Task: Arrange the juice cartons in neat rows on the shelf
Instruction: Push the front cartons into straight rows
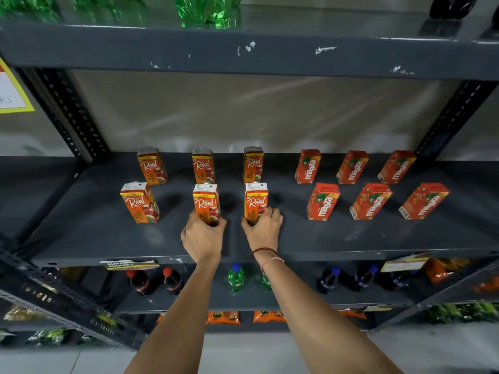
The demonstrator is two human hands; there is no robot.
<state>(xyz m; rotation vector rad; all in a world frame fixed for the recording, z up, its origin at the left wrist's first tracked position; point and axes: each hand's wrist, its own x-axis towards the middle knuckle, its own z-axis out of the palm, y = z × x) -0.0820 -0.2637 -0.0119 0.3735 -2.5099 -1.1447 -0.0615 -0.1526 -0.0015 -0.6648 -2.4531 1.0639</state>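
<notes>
Small juice cartons stand upright in two rows on the dark grey shelf (108, 238). Orange Real cartons fill the left half, red Maaza cartons (322, 202) the right half. My left hand (202, 238) grips the base of the front middle Real carton (205, 202). My right hand (263, 230), with thread bands on its wrist, grips the base of the front right Real carton (256, 201). Another Real carton (139, 202) stands alone at front left. Three more Real cartons (203, 166) line the back row.
The shelf above (243, 52) overhangs and carries green bottles (208, 9). Slotted uprights (73, 117) stand at both back corners. Below are cola bottles (140, 282), green bottles (235, 278) and orange packets (222, 317). Bare shelf surface lies along the front edge.
</notes>
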